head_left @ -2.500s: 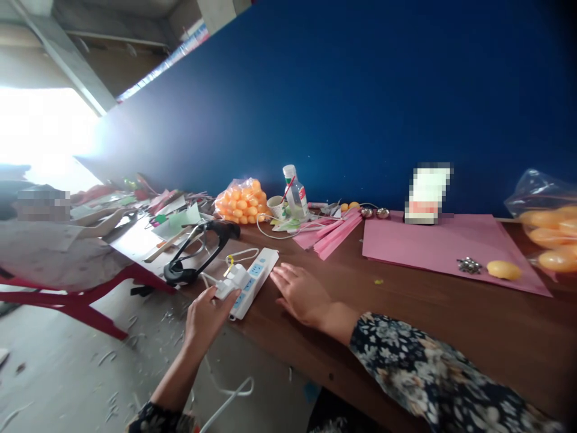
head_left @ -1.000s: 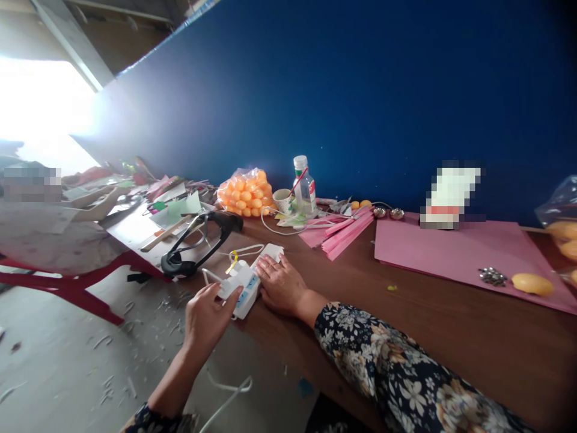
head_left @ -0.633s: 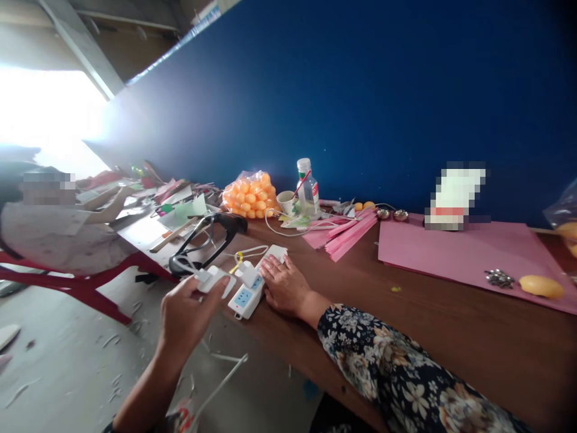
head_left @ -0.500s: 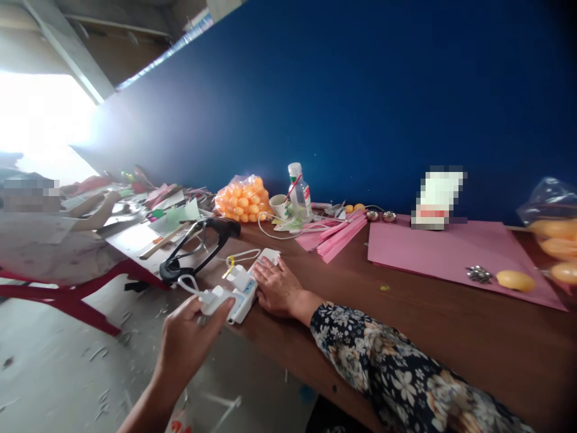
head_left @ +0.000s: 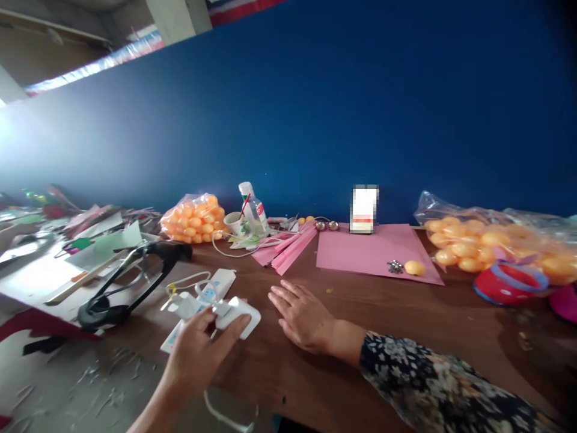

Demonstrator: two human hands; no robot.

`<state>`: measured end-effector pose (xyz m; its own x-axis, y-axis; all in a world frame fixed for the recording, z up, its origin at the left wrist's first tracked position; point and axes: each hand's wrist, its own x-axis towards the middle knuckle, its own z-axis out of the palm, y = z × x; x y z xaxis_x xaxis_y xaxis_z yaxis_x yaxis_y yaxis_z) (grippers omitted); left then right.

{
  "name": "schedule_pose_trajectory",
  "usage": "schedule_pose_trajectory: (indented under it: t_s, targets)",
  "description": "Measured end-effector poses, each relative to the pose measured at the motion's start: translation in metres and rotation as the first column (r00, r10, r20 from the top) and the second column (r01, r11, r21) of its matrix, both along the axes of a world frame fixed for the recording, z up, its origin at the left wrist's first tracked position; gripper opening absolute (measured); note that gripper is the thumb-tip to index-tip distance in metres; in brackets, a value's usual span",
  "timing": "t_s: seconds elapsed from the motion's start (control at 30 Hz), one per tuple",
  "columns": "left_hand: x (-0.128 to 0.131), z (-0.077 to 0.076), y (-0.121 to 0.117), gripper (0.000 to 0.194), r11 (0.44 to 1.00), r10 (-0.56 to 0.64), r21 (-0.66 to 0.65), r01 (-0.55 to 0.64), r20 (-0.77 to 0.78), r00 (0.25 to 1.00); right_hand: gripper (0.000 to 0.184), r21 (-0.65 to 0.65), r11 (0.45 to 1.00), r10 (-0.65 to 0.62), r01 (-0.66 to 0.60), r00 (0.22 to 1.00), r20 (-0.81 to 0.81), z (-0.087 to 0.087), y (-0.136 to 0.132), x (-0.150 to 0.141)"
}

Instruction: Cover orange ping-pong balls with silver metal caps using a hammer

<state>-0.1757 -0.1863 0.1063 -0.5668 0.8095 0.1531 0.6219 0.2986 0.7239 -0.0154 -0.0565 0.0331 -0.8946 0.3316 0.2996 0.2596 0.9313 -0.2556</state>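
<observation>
- Now the left hand (head_left: 198,346) pinches a white charger (head_left: 244,314) between thumb and fingers, a white cable (head_left: 219,307) running from one end.
- Partly hidden behind the left hand lies a white power strip (head_left: 224,278) with another plug (head_left: 181,305) on it.
- Just right of the left hand, the right hand (head_left: 309,319) is palm down, fingers stretched and loosely parted; whether it touches the brown table (head_left: 374,310) I cannot tell.

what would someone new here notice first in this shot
Probably the blue wall, filling most of the upper picture behind the table. Next, the clear bag of orange pieces, left of the bottle. In front, the left hand holds a white charger by the power strip, with the right hand open to its right.
</observation>
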Motion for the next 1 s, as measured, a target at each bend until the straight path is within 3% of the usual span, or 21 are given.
schedule_pose_trajectory:
  t_s: [0.2,0.4,0.73,0.87,1.0]
  targets:
    - [-0.011,-0.034,0.052,0.041,0.997,-0.026,-0.066,0.035,0.130,0.991,0.050,-0.060,0.982,-0.176,0.177,0.984,0.034,0.006,0.005,0.081]
    - [-0.022,-0.054,0.073,0.046,0.995,-0.059,-0.062,0.074,0.227,0.972,0.054,-0.089,0.949,-0.306,0.302,0.952,-0.035,-0.001,0.004,0.130]
    - [-0.023,-0.061,0.091,0.045,0.980,-0.126,-0.138,0.144,0.128,0.984,0.051,-0.099,0.924,-0.380,0.369,0.911,-0.160,-0.015,0.004,0.144]
    - [-0.026,-0.065,0.096,0.044,0.984,-0.122,-0.132,0.123,0.014,0.992,0.050,-0.103,0.919,-0.395,0.382,0.897,-0.200,-0.022,0.006,0.145]
    - [-0.031,-0.070,0.102,0.044,0.989,-0.085,-0.120,0.084,-0.006,0.996,0.048,-0.108,0.915,-0.402,0.388,0.895,-0.192,-0.029,0.007,0.147]
